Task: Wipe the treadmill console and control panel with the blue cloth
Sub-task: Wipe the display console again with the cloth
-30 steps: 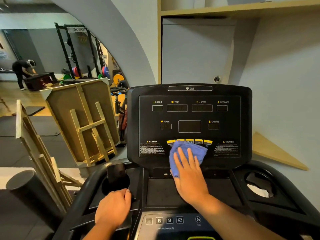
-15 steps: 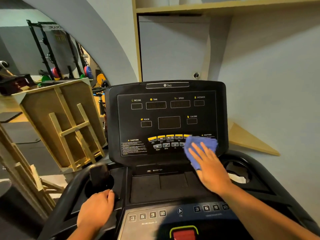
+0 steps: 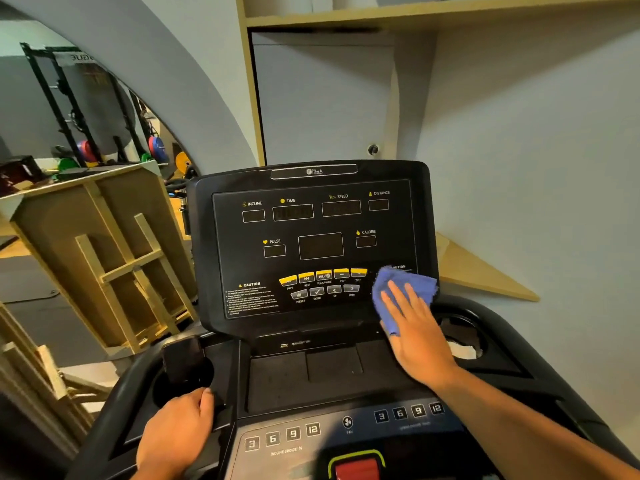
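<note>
I have the treadmill [image 3: 519, 358] filling the lower view, its black console [image 3: 311, 237] upright and tilted back toward me, dark readouts above and a row of yellow buttons [image 3: 323, 276] lower down; below it sits the control panel [image 3: 294, 436] with numbered keys and a red stop button [image 3: 356, 467]; to the left stands a wooden frame [image 3: 104, 258], and a weight rack [image 3: 79, 109] shows further back; my right arm reaches forward and up from the lower right, forearm bare, the right hand [image 3: 415, 327] laid flat with fingers straight and slightly spread, pressing the cloth [image 3: 403, 289] against the console's lower right corner, just right of the buttons, over the caution text; my left hand [image 3: 176, 427] curls around the left handrail [image 3: 114, 403], thumb uppermost, beside a cup holder [image 3: 183, 368].
</note>
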`<state>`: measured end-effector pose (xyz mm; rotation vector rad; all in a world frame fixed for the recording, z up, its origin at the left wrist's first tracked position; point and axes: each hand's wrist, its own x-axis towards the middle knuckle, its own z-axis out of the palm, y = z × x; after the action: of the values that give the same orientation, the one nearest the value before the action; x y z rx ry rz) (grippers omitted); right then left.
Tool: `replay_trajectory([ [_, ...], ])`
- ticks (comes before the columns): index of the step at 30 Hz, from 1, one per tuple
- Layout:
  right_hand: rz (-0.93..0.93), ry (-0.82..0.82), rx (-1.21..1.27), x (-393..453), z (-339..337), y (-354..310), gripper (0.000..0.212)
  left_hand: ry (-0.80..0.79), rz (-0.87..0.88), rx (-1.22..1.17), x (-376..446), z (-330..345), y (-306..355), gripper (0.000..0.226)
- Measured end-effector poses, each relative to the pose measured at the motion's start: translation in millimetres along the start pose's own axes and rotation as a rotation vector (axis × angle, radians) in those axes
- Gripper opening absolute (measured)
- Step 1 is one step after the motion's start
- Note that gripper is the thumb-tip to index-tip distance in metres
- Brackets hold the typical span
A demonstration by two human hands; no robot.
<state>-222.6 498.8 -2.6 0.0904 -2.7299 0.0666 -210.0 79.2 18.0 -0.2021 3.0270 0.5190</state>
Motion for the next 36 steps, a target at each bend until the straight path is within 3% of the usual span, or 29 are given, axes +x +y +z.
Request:
replay_trajectory([
  [3, 0.248, 0.085, 0.167, 23, -15, -3, 0.066, 0.007, 0.013, 0.007, 4, 0, 0, 0.040],
  [5, 0.289, 0.114, 0.167, 43, -24, -27, 0.063, 0.018, 0.025, 0.010, 4, -1, 1, 0.040],
  [10, -0.291, -0.017, -0.050, 23, -6, -65, 0.069, 0.004, 0.013, 0.020, 3, 3, -4, 0.040],
  [16, -0.221, -0.131, -0.055, 8, -19, -15, 0.067, 0.012, 0.045, 0.004, 5, 3, -1, 0.041],
  [21, -0.618, -0.210, -0.123, 61, -23, -73, 0.062, 0.051, 0.066, 0.006, 4, 5, -7, 0.044],
  [24, -0.753, -0.176, -0.121, 89, -23, -117, 0.060, 0.067, 0.069, 0.007, 4, 6, -8, 0.043],
  [29, -0.794, -0.167, -0.104, 97, -22, -142, 0.059, 0.074, 0.066, 0.023, 6, 12, -13, 0.043],
  [36, -0.647, -0.196, -0.054, 61, -35, -44, 0.059, 0.080, 0.092, 0.002, 5, 12, -12, 0.043],
])
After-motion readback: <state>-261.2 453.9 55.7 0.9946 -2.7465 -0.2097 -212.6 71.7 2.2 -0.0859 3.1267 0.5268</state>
